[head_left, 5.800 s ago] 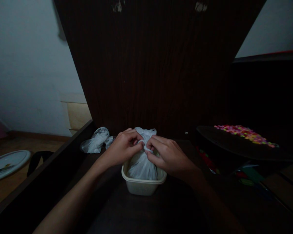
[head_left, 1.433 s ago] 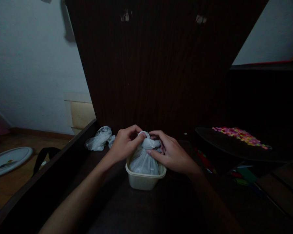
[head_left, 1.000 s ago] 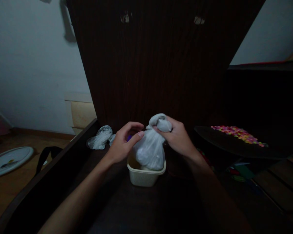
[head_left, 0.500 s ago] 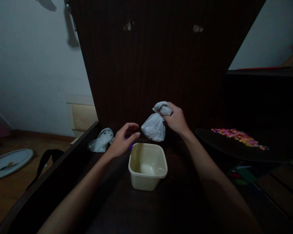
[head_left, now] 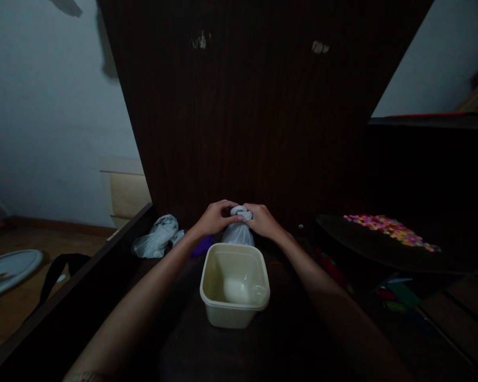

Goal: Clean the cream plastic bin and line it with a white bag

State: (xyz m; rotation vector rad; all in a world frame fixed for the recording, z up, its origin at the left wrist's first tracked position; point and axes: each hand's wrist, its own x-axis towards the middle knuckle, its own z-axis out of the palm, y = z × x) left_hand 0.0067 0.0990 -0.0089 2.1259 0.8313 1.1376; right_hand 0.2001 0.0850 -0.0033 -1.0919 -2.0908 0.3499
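Observation:
A knotted white plastic bag [head_left: 239,233] stands on the dark table just behind a cream square plastic tub [head_left: 235,284]. My left hand [head_left: 214,217] and my right hand [head_left: 263,220] both pinch the bag's knotted top, fingers curled and meeting over it. The tub stands open with a pale patch at its bottom. A purple thing [head_left: 201,246] peeks out beside my left wrist.
A crumpled white bag [head_left: 156,243] lies at the table's left rear. A dark round tray [head_left: 386,246] with several coloured bits [head_left: 390,227] sits to the right. A tall dark wood panel [head_left: 255,116] rises behind. A white plate [head_left: 8,268] lies on the floor, left.
My right hand lifted the tied bag out of the tub, carried it back and set it down behind the tub. My left hand has joined it on the knot.

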